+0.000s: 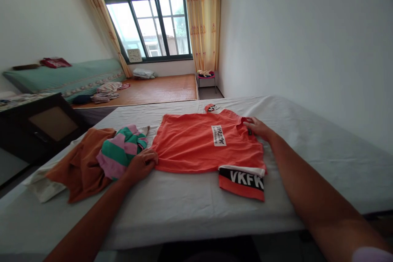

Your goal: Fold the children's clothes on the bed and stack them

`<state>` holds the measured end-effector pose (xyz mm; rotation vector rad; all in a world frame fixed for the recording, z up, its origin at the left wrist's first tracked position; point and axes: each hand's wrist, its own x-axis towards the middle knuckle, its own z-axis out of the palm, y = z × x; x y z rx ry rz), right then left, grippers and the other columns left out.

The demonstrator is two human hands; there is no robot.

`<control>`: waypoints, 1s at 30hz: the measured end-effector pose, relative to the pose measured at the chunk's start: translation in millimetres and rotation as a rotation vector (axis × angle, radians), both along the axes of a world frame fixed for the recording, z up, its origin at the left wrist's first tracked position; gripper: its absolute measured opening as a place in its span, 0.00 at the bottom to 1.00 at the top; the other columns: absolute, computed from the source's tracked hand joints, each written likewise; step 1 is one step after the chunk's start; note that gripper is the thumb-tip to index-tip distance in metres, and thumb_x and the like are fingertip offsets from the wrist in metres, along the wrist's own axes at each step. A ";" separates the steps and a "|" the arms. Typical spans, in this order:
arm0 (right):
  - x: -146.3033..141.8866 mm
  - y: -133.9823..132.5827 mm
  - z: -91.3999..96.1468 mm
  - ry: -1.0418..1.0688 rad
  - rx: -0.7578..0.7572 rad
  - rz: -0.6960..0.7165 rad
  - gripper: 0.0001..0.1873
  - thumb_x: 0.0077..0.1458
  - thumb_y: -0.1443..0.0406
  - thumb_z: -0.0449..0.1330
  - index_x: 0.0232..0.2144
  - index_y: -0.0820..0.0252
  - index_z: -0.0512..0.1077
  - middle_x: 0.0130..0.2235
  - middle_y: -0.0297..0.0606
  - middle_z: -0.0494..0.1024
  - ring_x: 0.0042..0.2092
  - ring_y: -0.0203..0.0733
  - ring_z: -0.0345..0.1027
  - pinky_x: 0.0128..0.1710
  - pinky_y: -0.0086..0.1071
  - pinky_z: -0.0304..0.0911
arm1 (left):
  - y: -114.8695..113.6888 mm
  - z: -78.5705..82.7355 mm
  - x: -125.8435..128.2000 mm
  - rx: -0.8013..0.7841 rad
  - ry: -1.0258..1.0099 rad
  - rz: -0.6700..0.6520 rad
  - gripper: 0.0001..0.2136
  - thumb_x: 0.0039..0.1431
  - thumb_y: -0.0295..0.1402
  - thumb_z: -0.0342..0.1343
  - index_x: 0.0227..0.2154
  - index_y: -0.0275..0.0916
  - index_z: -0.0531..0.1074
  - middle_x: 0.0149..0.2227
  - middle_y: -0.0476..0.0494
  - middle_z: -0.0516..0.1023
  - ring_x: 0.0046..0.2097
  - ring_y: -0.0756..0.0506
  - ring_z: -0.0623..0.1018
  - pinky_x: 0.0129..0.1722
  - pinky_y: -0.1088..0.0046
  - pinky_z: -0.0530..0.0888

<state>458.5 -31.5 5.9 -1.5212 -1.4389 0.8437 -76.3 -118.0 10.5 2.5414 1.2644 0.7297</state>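
An orange T-shirt (196,143) lies spread flat on a white-sheeted bed (307,139), its sleeve with white "VKFK" lettering on black at the near right. My left hand (141,164) is closed on the shirt's hem corner at the left. My right hand (258,127) pinches the shirt's edge near the collar at the right. A white printed label shows on the shirt's chest.
A pile of clothes lies left of the shirt: a green and pink striped garment (123,151) on a rust-brown one (82,163). A dark cabinet (39,125) stands at the left. Beyond are a bamboo-matted bed (159,88), a window and a small stool (206,75).
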 end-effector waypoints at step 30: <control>-39.9 -166.7 58.6 -0.555 -0.166 0.744 0.19 0.45 0.54 0.66 0.37 0.58 0.74 0.33 0.35 0.76 0.33 0.38 0.65 0.31 0.29 0.60 | 0.6 3.0 -12.1 -0.156 -0.083 0.026 0.12 0.46 0.29 0.50 0.36 0.39 0.71 0.42 0.44 0.76 0.48 0.43 0.74 0.54 0.65 0.67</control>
